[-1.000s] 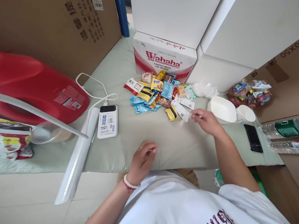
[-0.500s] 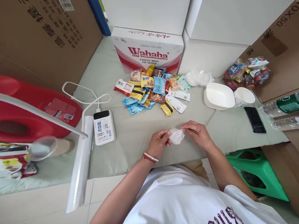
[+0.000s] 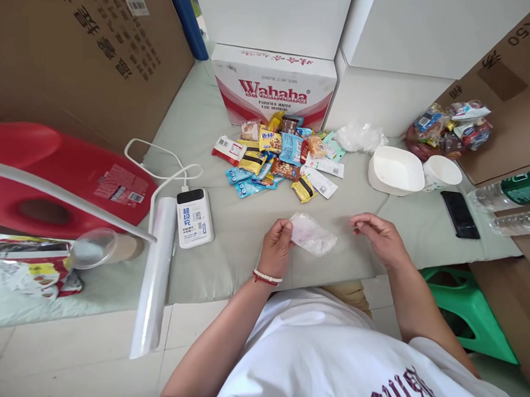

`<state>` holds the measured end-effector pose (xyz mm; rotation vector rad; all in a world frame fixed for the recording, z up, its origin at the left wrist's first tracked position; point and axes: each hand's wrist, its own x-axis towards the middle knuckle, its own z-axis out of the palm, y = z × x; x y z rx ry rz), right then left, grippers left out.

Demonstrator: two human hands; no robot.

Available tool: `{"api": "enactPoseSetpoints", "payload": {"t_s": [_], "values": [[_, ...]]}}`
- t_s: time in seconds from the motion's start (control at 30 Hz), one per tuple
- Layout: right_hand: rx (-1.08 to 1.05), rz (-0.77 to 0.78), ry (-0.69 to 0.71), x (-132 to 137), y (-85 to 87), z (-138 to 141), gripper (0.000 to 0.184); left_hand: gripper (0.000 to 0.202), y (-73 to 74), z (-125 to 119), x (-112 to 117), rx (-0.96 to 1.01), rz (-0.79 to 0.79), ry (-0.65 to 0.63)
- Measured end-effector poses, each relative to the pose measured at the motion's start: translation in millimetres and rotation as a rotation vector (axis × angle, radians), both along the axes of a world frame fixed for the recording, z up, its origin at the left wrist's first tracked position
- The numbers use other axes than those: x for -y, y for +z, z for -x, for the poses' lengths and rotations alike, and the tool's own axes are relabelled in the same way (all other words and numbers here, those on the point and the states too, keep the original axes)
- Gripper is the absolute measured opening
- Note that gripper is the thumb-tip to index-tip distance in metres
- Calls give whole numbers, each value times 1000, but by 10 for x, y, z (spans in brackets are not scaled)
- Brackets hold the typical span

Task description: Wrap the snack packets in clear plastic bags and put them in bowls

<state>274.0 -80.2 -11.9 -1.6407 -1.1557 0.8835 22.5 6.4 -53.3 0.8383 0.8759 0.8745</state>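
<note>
My left hand (image 3: 276,245) is closed, thumb against fingers, on the left end of a crumpled clear plastic bag (image 3: 313,234). The bag hangs unfolded to the right, over the pale green padded surface. My right hand (image 3: 380,237) is off to the bag's right, not touching it. Its fingers are loosely bent, thumb and fingertips slightly apart, with nothing visible between them. Beyond both hands lies a pile of wrapped snacks (image 3: 271,154) in yellow, blue, red and white packets.
Behind the snacks stands a Wahaha water carton (image 3: 277,91). Rightward are crumpled clear bags (image 3: 360,138), a white bowl (image 3: 395,171), a paper cup (image 3: 441,173), a phone (image 3: 460,214) and bottles (image 3: 522,188). Leftward are a power bank (image 3: 195,219), a plastic-film roll (image 3: 154,281) and a red jug (image 3: 63,167).
My right hand has let go of the plastic bag and moved right. The bag has spread from a bunched shape and stays in my left hand. The view has shifted slightly.
</note>
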Motion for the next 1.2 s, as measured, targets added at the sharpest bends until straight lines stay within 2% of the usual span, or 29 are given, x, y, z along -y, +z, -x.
{"api": "enactPoseSetpoints", "payload": {"t_s": [0.07, 0.2, 0.27, 0.37, 0.4, 0.43, 0.53, 0.6, 0.73, 0.9, 1.03, 1.2], "values": [[-105, 10, -14, -114, 73, 145, 35, 48, 10, -1, 16, -74, -79, -74], [-247, 142, 190, -351, 127, 469, 44, 44, 61, -1, 19, -223, -256, -180], [-283, 201, 220, -412, 84, 583, 46, 38, 92, 8, 28, -282, -320, -75], [-291, 192, 89, -424, -8, 686, 46, 38, 137, 17, 76, -416, -347, 237], [-278, 172, 44, -414, -30, 713, 45, 35, 151, 10, 98, -441, -340, 267], [-262, 150, 18, -400, -43, 738, 43, 33, 164, -6, 117, -438, -325, 243], [-264, 106, 33, -362, -40, 808, 36, 35, 177, -101, 140, -288, -243, 43], [-316, 93, 40, -351, -17, 825, 34, 38, 159, -173, 119, -170, -163, -7], [-440, 58, -89, -337, 22, 708, 33, 41, 117, -189, 57, -12, -29, 77], [-539, 35, -227, -242, 0, 425, 33, 45, 152, 10, 14, 166, 134, 129], [-469, 38, -234, -143, -41, 313, 33, 43, 185, 124, -35, 290, 218, 105], [-416, -1, -194, -86, -50, 355, 29, 38, 229, 108, -67, 365, 281, 108]]}}
